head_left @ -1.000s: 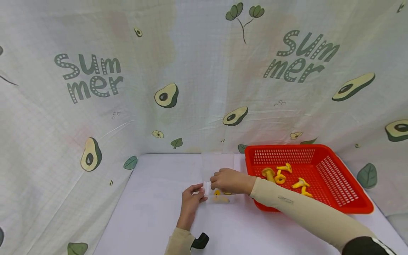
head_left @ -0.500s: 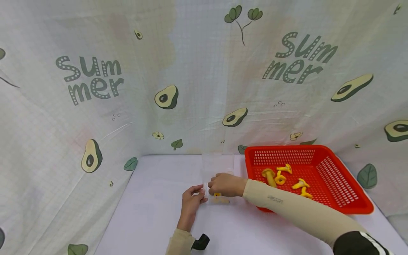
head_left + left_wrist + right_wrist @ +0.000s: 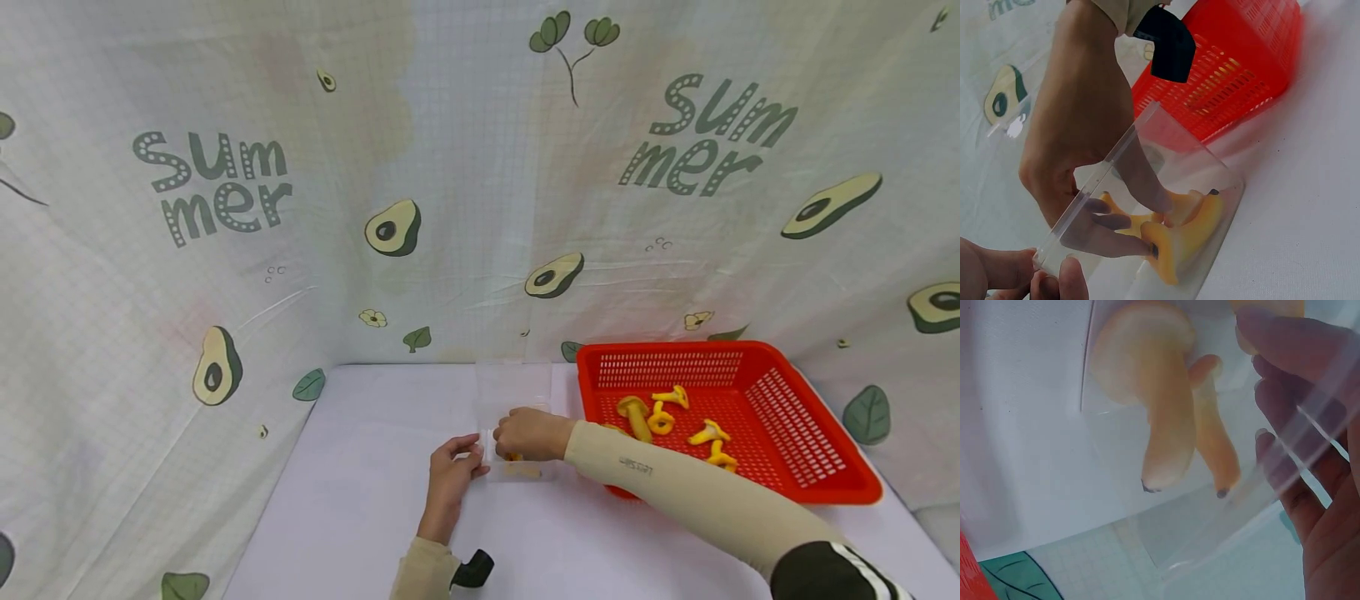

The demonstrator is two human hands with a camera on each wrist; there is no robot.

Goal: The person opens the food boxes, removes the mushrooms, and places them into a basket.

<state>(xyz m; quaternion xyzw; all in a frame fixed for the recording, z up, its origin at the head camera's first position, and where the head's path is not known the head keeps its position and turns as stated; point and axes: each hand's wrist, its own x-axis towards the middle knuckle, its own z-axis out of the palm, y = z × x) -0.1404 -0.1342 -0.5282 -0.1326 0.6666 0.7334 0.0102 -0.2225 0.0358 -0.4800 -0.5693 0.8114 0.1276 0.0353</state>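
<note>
A small clear plastic box (image 3: 540,472) stands on the table with several yellow toy mushrooms (image 3: 1200,225) inside. My left hand (image 3: 448,479) pinches the box's left rim between thumb and fingers. Over the box, my right hand (image 3: 531,433) reaches down into it, its fingers around a yellow mushroom (image 3: 1282,306) that shows only in part. Through the plastic in the right wrist view, a large mushroom (image 3: 1169,425) lies beside a thinner one (image 3: 1213,434). The clear lid (image 3: 513,382) is open behind the box.
To the right stands a red plastic basket (image 3: 675,346), with several yellow mushrooms (image 3: 636,417) in it. My right forearm crosses its near left corner. A white curtain (image 3: 450,167) printed with avocados hangs behind the white table (image 3: 360,467).
My right hand has moved slightly down and left, deeper over the box, and then stays nearly still. The left hand keeps its grip on the rim.
</note>
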